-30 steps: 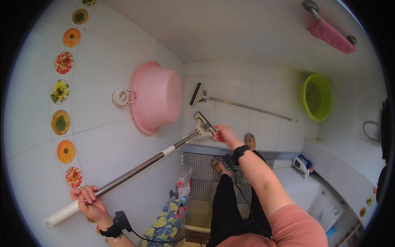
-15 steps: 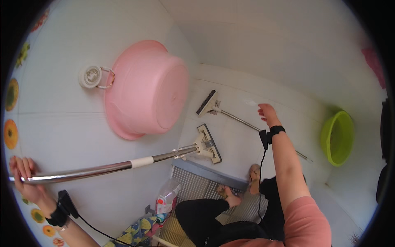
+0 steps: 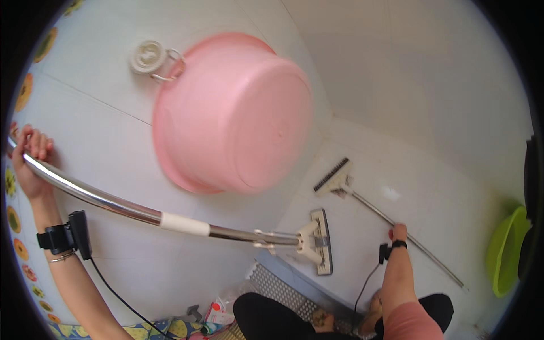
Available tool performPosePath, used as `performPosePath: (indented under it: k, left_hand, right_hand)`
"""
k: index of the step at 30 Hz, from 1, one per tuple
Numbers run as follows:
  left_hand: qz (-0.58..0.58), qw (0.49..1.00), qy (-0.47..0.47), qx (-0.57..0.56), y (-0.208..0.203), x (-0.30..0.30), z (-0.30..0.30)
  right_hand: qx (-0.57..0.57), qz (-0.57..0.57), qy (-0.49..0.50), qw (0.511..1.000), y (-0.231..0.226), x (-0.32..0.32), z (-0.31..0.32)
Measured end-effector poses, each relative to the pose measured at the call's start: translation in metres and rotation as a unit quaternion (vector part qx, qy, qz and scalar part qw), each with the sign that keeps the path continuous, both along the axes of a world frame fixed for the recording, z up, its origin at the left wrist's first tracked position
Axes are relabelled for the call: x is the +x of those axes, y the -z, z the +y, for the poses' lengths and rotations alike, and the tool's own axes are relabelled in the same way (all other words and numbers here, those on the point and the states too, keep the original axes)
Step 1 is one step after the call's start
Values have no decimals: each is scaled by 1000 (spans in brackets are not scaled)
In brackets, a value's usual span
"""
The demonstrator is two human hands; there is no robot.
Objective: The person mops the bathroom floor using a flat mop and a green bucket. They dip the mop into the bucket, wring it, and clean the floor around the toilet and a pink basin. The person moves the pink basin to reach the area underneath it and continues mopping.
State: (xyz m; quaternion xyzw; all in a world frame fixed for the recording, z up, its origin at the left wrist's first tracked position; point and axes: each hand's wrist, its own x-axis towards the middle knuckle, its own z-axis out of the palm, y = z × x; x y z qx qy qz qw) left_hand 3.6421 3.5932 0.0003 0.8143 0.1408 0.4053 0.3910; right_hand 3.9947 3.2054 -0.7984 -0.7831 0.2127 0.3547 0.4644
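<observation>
At the left edge, my left hand is closed around the upper end of a sponge mop's shiny metal pole. The sponge mop slants down to the right, its cream head near the floor in front of the metal grating. Lower down, my right hand is at the thin handle of a floor brush, fingers curled about it. That floor brush lies on the white floor, its dark bristles toward the far left. Part of the right hand's grip is hidden behind the hand itself.
A large pink basin hangs on the left wall by a white hook. On the right stands a green basin. Perforated grating lies by my feet, with a clear plastic package and patterned cloth beside it.
My right hand has come down from above the brush to its handle. My left hand has risen with the pole's upper end, and the view has shifted.
</observation>
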Motion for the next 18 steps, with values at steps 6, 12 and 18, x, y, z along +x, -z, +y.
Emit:
performPosePath:
  k: [6,12,18]
  left_hand:
    - [3,998,-35,43,11,16,-19]
    - [-48,996,-56,48,23,26,-30]
    - [-71,995,-61,27,26,32,-37]
  right_hand:
    - [75,-158,138,975,-37,9,6]
    - [234,-323,242,885,-132,68,46]
    - [317,-221,374,843,-167,45,61]
